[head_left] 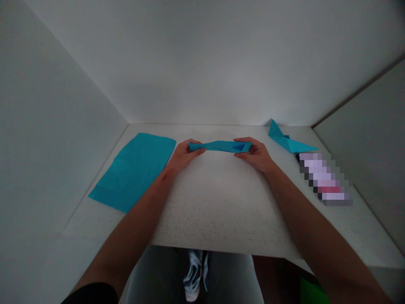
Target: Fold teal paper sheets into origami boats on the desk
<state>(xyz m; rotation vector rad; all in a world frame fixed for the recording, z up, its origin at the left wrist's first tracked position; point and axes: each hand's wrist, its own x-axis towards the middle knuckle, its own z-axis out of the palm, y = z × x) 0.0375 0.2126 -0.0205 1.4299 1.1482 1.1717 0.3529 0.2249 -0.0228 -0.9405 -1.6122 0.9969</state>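
Observation:
A long, narrow strip of folded blue paper (220,146) is stretched level between my hands, close to the back of the white table. My left hand (187,153) pinches its left end between thumb and fingers. At the other end, my right hand (253,154) grips the paper the same way, thumb below and fingers above. Toward the right end the folded layers gape a little, showing a darker blue inside. Some of the end layers are hidden behind my fingers.
A flat blue paper sheet (134,171) lies left, partly beneath my left forearm. At the back right stands a folded blue paper boat (289,143), with a blurred-out phone-like object (325,179) in front of it. White walls (218,63) enclose the table (218,211).

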